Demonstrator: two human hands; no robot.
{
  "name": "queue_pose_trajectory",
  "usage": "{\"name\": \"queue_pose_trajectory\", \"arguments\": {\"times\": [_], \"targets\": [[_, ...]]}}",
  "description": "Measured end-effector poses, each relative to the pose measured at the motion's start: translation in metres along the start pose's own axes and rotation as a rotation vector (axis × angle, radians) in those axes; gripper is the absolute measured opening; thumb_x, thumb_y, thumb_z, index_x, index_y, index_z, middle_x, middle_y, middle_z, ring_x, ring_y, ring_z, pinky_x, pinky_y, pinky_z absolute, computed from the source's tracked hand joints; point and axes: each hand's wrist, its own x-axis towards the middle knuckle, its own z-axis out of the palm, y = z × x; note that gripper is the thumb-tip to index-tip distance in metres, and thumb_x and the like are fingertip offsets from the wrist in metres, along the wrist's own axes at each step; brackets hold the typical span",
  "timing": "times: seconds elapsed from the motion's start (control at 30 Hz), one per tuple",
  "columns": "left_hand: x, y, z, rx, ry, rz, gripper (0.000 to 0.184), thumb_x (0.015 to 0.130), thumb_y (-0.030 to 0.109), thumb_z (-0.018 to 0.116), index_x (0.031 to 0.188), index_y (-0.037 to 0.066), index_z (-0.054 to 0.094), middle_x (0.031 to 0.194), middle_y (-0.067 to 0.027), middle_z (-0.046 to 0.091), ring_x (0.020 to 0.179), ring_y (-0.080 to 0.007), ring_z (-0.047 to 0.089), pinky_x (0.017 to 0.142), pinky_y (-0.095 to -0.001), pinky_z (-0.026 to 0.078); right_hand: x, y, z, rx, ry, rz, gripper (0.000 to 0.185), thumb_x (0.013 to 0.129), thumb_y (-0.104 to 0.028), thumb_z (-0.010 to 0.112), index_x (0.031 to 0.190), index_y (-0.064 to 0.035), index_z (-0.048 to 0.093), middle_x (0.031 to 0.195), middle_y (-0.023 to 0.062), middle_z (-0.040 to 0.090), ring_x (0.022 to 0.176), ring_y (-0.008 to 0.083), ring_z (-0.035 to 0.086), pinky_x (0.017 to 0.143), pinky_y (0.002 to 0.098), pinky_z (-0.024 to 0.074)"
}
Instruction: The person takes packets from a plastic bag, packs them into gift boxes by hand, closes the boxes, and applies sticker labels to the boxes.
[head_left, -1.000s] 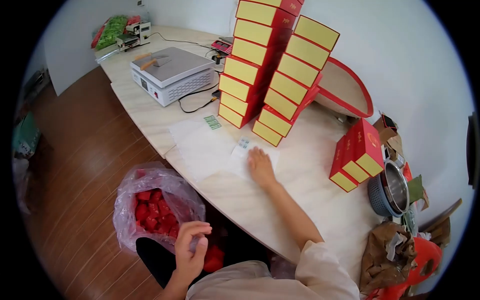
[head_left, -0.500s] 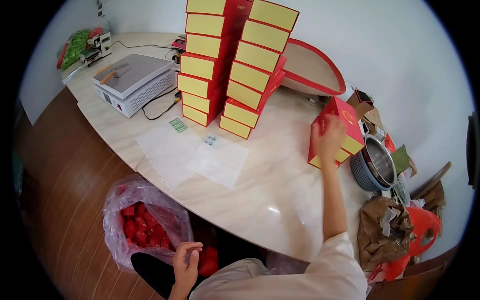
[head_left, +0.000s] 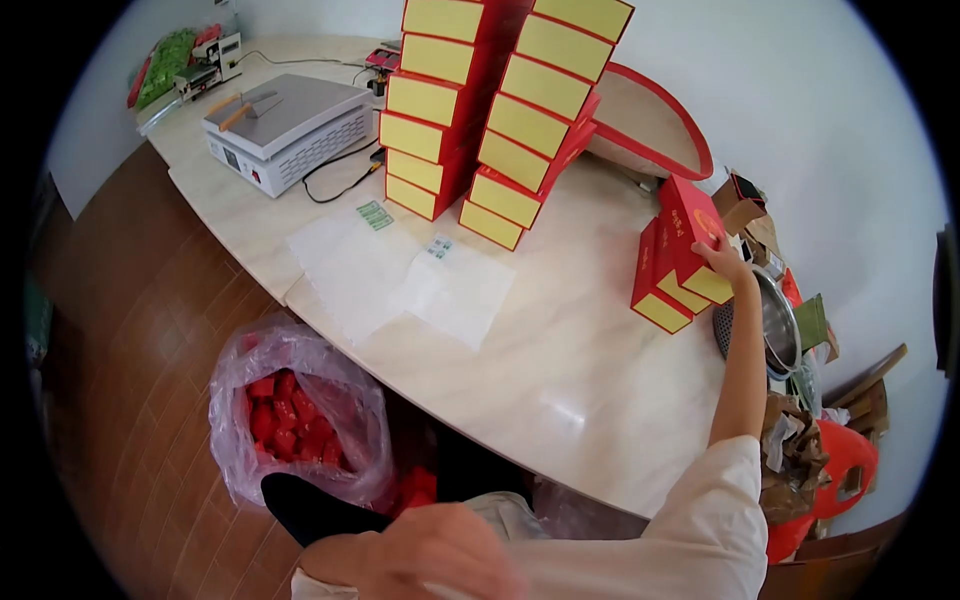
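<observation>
Both hands have been moved since the earlier frame: the right hand (head_left: 724,262) has been shifted to the near end of the outermost red box (head_left: 690,212), and the left hand (head_left: 440,555) has been raised. With partly curled fingers, the box is touched by the right hand; whether it is gripped cannot be told. The left is blurred, its opening and any hold unclear. Gold characters are printed on the box, too small to be read. At the right of the table (head_left: 590,340), its long axis is pointed away from the person, its yellow end turned nearer.
</observation>
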Motion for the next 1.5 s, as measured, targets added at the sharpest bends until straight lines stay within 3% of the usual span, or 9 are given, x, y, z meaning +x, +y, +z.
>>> {"name": "queue_pose_trajectory", "arguments": {"times": [0.27,0.4,0.5,0.6,0.7,0.8,0.97,1.2,1.5], "targets": [[0.014,0.000,0.021,0.143,0.205,0.303,0.016,0.084,0.017,0.069,0.099,0.015,0.067,0.097,-0.0084,0.064,0.078,-0.0204,0.061,0.066,-0.0298,0.046,-0.178,-0.043,0.054,-0.328,0.369,-0.495,0.112,0.049,-0.035,0.081,0.147,-0.0189,0.028,0.148,0.0255,0.026,0.127,0.0475,0.032,0.102,0.0576,0.0271],[0.028,0.033,0.029,0.496,0.295,0.120,0.008,0.082,0.021,0.066,0.087,0.016,0.066,0.096,0.0018,0.066,0.078,-0.0150,0.063,0.062,-0.0282,0.045,-0.249,-0.064,0.093,-0.142,-0.007,-0.712,0.113,0.050,-0.033,0.079,0.147,-0.0086,0.025,0.147,0.0214,0.026,0.129,0.0414,0.032,0.105,0.0516,0.0259],[0.040,0.042,0.021,0.777,0.062,-0.060,0.005,0.082,0.018,0.064,0.085,0.018,0.067,0.092,0.0069,0.066,0.079,-0.0099,0.063,0.063,-0.0270,0.046,-0.262,-0.059,0.115,0.009,-0.266,-0.751,0.109,0.051,-0.033,0.078,0.146,-0.0099,0.028,0.150,0.0195,0.024,0.133,0.0417,0.028,0.109,0.0519,0.0227],[0.046,0.017,0.019,0.573,0.134,0.158,0.013,0.080,0.017,0.065,0.091,0.019,0.070,0.094,0.0081,0.067,0.076,-0.0068,0.063,0.068,-0.0260,0.047,-0.270,-0.065,0.102,-0.049,-0.381,-0.841,0.098,0.057,-0.027,0.076,0.144,-0.0108,0.035,0.150,0.0180,0.026,0.136,0.0405,0.025,0.112,0.0501,0.0199],[0.046,-0.016,0.019,0.446,-0.231,0.219,0.018,0.084,0.010,0.052,0.100,0.010,0.062,0.112,-0.0055,0.060,0.103,-0.0179,0.055,0.093,-0.0396,0.038,-0.261,-0.043,0.106,0.036,-0.224,-0.780,0.080,0.064,-0.014,0.069,0.139,-0.0104,0.042,0.147,0.0168,0.034,0.134,0.0370,0.029,0.111,0.0469,0.0239],[0.028,-0.073,-0.004,0.636,-0.321,-0.104,0.030,0.091,0.021,0.050,0.118,0.007,0.055,0.126,-0.0093,0.055,0.115,-0.0224,0.051,0.103,-0.0453,0.035,-0.270,-0.006,0.116,0.149,0.094,-0.601,0.061,0.077,-0.006,0.065,0.134,-0.0055,0.045,0.138,0.0176,0.043,0.124,0.0315,0.042,0.104,0.0412,0.0342],[-0.018,-0.168,-0.061,0.616,0.092,-0.691,0.052,0.095,0.015,0.048,0.142,0.002,0.031,0.143,-0.0167,0.036,0.134,-0.0286,0.036,0.111,-0.0362,0.027,-0.292,0.016,0.168,0.667,0.154,-0.102,0.040,0.093,-0.024,0.060,0.123,-0.0003,0.049,0.112,0.0105,0.059,0.096,0.0175,0.058,0.084,0.0317,0.0472],[-0.047,-0.243,-0.051,0.277,0.153,-0.808,0.064,0.096,0.015,0.048,0.148,-0.001,0.013,0.153,-0.0193,0.017,0.143,-0.0270,0.016,0.115,-0.0346,0.014,-0.289,0.002,0.187,0.795,0.307,-0.010,0.032,0.091,-0.025,0.064,0.104,0.0007,0.049,0.090,0.0069,0.060,0.077,0.0135,0.056,0.072,0.0288,0.0468],[-0.047,-0.166,-0.032,0.093,0.220,-0.908,0.064,0.096,0.012,0.043,0.149,0.001,0.009,0.153,-0.0179,0.017,0.142,-0.0275,0.017,0.115,-0.0347,0.015,-0.291,-0.024,0.096,1.164,-0.054,0.101,0.035,0.095,-0.039,0.053,0.092,-0.0049,0.062,0.062,-0.0024,0.054,0.047,0.0057,0.042,0.043,0.0203,0.0313]]}}
